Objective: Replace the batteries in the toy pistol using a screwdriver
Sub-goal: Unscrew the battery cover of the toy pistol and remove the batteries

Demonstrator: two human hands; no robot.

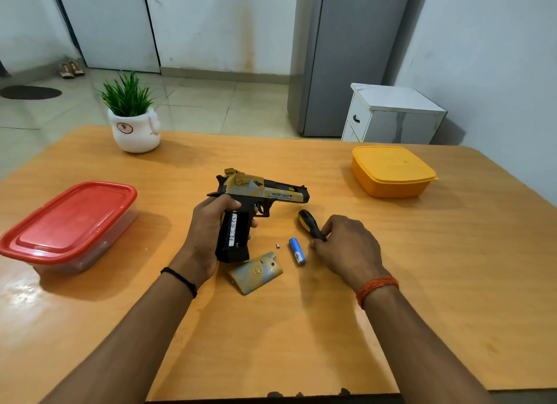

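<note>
My left hand (208, 237) grips the handle of the yellow-and-black toy pistol (265, 191), barrel pointing right. The grip's battery bay is open and a white-labelled battery (232, 229) sits inside it. On the table beside it lie the removed grip cover (256, 272), a tiny screw (277, 246) and a loose blue battery (297, 250). My right hand (346, 247) rests on the table with its fingers on the shaft end of a black-and-yellow screwdriver (308, 222), whose handle points away to the left.
A red-lidded clear container (69, 219) stands at the left of the wooden table (271, 343), a yellow lidded box (390, 171) at the back right, a potted plant (132, 123) at the back left. A white cabinet (391, 114) stands beyond the table.
</note>
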